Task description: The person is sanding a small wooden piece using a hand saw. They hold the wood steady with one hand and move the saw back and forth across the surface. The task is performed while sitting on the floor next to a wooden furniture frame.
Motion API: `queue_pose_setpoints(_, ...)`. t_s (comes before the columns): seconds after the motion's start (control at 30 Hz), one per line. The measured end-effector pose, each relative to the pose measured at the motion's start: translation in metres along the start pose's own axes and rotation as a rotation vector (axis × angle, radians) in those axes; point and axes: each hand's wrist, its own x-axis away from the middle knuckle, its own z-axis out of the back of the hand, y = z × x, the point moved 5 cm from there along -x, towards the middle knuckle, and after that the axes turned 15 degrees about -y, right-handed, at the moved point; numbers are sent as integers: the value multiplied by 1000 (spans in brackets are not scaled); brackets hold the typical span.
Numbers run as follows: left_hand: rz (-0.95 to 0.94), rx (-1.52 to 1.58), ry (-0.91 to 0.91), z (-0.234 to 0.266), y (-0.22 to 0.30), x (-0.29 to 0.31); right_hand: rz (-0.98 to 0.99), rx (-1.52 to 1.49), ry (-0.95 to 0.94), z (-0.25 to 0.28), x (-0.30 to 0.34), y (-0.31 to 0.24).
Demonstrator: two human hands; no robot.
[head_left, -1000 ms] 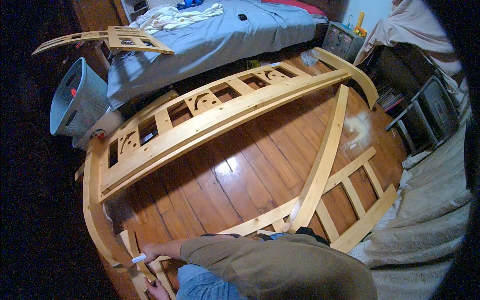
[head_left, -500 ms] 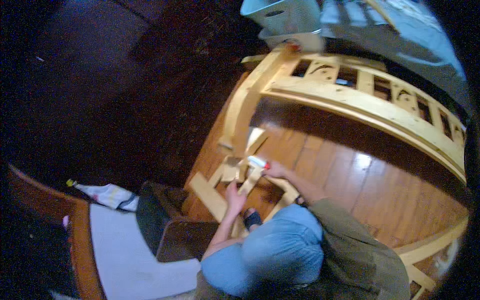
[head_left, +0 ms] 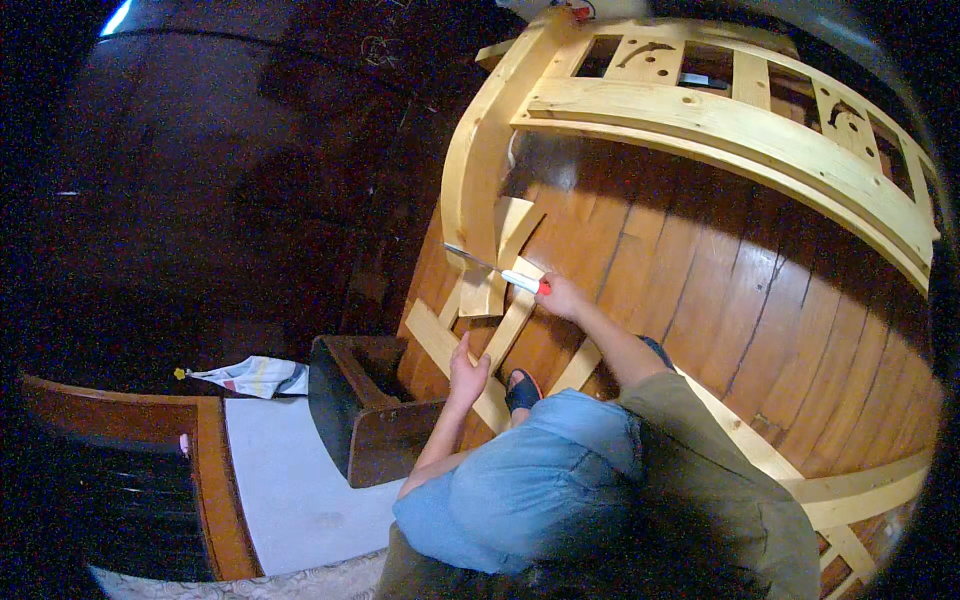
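Observation:
My right hand (head_left: 563, 297) is closed round the white and red handle of a handsaw (head_left: 525, 283). The saw's thin grey blade points left and crosses the lower part of a thick pale wooden post (head_left: 472, 215). My left hand (head_left: 467, 374) is curled at the near end of a pale wooden slat (head_left: 512, 325), which slants up towards the saw. Part of its grip is hidden by the hand itself. More pale boards (head_left: 440, 340) lie around the post's lower end.
The post joins a slatted wooden rail panel (head_left: 700, 115) with cut-out shapes. A dark brown open box (head_left: 375, 440) stands left of my legs, beside a white surface (head_left: 285, 460) with a striped cloth (head_left: 255, 375). My sandalled foot (head_left: 522, 388) is close to the slat. Wooden framing (head_left: 870, 490) lies at right.
The view has shifted, so the panel sits higher in it. The saw, blurred before, now shows its blade across the post. My left hand stays by the slat's near end.

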Motion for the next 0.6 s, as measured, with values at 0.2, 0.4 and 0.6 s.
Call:
queue_pose_setpoints(0.2,12,35,4,0,-4,-2,-17,22,-6,1,-1,-1)
queue_pose_setpoints(0.4,-1,7,15,-2,-3,-1,-37,12,-19,1,3,0)
queue_pose_setpoints(0.6,-28,24,52,-3,-12,-3,-53,20,-59,1,0,-2)
